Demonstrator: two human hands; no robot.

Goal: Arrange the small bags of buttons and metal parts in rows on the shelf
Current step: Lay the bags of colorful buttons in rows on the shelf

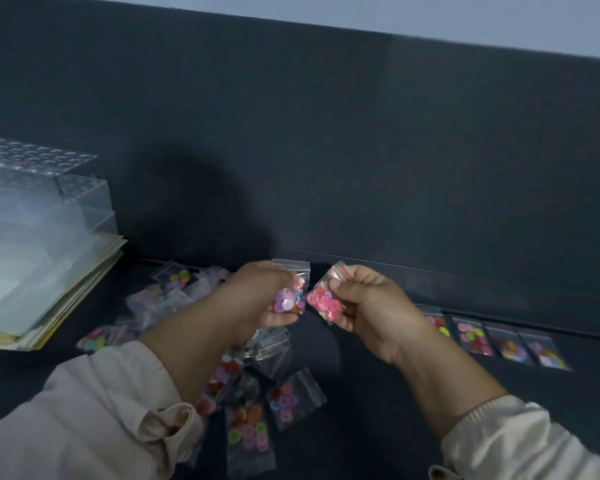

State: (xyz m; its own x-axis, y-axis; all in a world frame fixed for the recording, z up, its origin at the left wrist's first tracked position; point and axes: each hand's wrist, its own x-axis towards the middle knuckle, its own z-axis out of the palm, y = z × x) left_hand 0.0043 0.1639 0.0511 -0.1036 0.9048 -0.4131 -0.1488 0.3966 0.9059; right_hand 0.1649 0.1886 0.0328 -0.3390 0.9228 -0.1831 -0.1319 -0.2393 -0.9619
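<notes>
Presently the left grip (270,299) is pinching the lilac-button bag (289,302); the right grip (373,306) is pinching the pink-button bag (326,302), both hanging above the loose pile (293,398). Recommended: laying each flat, extending the row (471,336) lying right of the right grip. Film looks slick, crinkly; buttons are hard round discs.

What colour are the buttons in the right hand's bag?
Mostly pink, some red: bag in right hand, head view.
</notes>
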